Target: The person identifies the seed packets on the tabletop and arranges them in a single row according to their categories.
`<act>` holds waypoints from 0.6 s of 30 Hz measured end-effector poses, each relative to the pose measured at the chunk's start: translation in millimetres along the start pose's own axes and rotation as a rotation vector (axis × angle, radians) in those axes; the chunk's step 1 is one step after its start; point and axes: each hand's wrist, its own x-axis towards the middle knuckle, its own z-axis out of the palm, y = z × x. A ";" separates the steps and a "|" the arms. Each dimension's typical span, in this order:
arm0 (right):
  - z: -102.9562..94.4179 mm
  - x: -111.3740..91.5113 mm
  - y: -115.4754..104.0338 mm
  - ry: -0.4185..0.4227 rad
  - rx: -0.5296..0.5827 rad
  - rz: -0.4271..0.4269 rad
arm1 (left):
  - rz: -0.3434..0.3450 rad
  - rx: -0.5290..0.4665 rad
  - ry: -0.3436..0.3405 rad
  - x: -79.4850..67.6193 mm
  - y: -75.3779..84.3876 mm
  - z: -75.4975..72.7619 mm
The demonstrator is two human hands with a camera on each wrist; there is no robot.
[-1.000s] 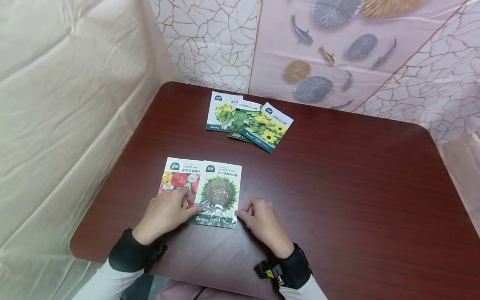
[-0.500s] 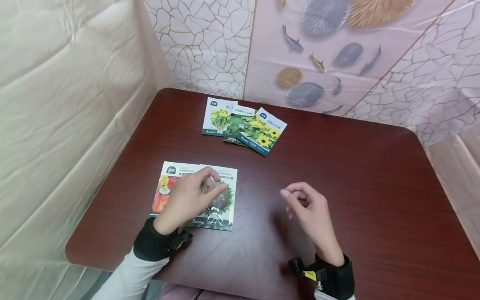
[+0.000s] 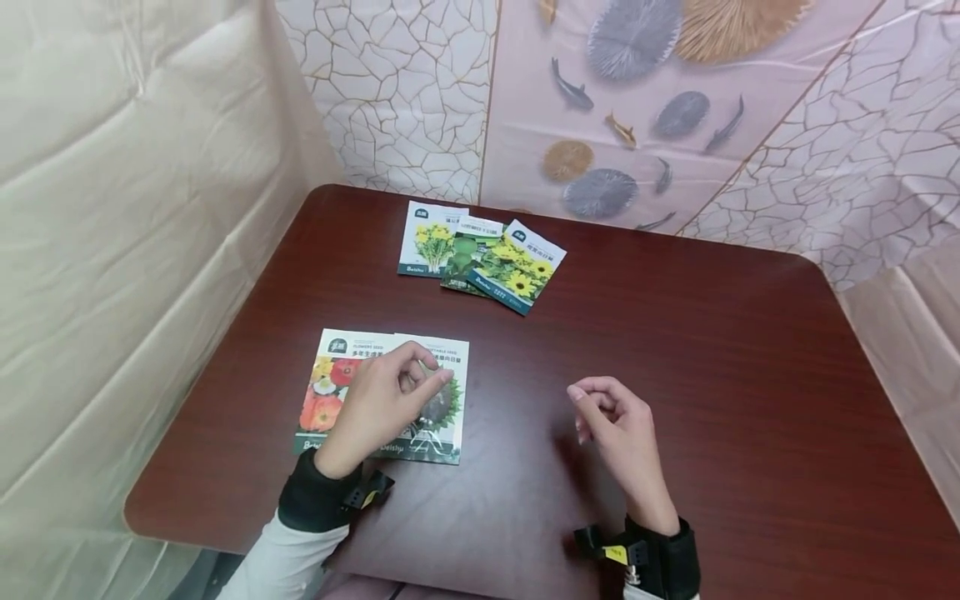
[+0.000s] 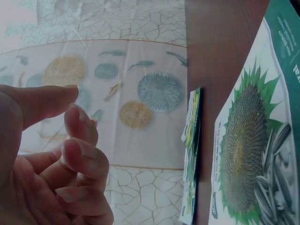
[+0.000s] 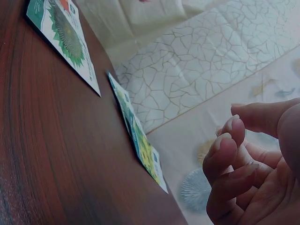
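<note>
My left hand (image 3: 382, 404) hovers over two seed packets lying side by side, its fingers loosely curled and holding nothing. Red and orange flowers decorate the left packet (image 3: 321, 410); the right packet (image 3: 446, 417) pictures a sunflower head with striped seeds. That hand hides part of both in the head view. In the left wrist view, a gap separates the fingers from the sunflower packet (image 4: 243, 145). Off to the right, my right hand (image 3: 622, 446) is raised above the table with loosely bent fingers and nothing in its grasp.
Farther back, three more packets overlap: one with yellow flowers (image 3: 432, 242), a green one (image 3: 463, 257), and one with yellow daisy-like blooms (image 3: 519, 271). The dark red table (image 3: 720, 375) meets a patterned cloth behind and a pale curtain (image 3: 150, 250) at left.
Both hands have come off the front packets. The left rose and shifted right over them; the right moved away to the right. The front packets stay side by side.
</note>
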 end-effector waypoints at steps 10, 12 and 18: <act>3.2 75.5 10.1 -0.106 -0.223 0.076 | 0.042 0.219 -0.165 91.4 -2.7 -3.2; 7.8 100.6 9.9 -0.121 -0.243 0.117 | 0.030 0.289 -0.183 120.8 -6.4 2.1; 31.2 164.3 10.4 -0.129 -0.303 0.255 | -0.057 0.459 -0.247 193.8 -28.9 40.8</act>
